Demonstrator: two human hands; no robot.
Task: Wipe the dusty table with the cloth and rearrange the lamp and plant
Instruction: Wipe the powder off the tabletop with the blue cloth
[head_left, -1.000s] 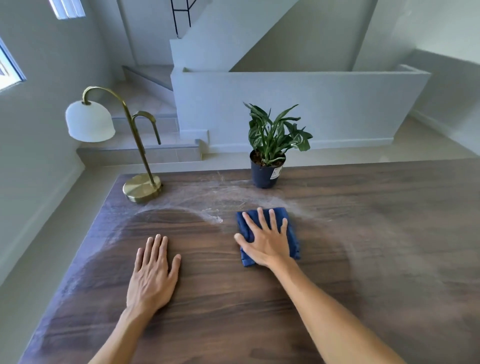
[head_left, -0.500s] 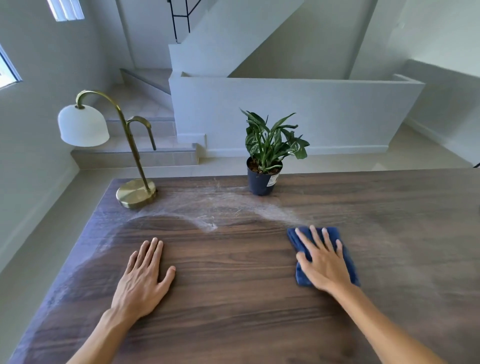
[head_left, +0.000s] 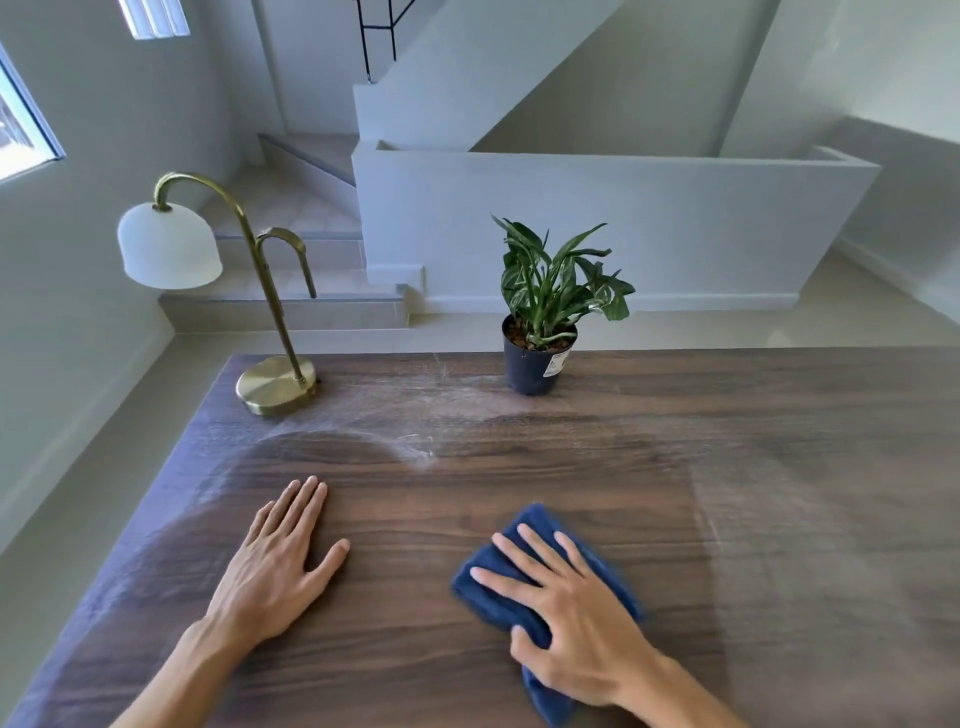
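Note:
My right hand (head_left: 576, 618) presses flat, fingers spread, on a folded blue cloth (head_left: 493, 592) near the front middle of the dark wooden table (head_left: 779, 519). My left hand (head_left: 275, 566) rests flat on the table at the front left. A brass lamp (head_left: 275, 387) with a white shade stands at the far left corner. A green plant in a dark pot (head_left: 535, 364) stands at the far edge, in the middle. Pale dust lies between lamp and plant, along the left edge and over the right side; the wood around my hands is dark and clean.
Beyond the table's far edge are a pale floor, steps (head_left: 280, 306) at the left and a low white wall (head_left: 623, 228) behind the plant. The table's left edge drops to the floor beside the lamp.
My right hand has slid the cloth first to the right, then back toward me and the table's middle. My left hand has stayed flat in place. Lamp and plant have not moved.

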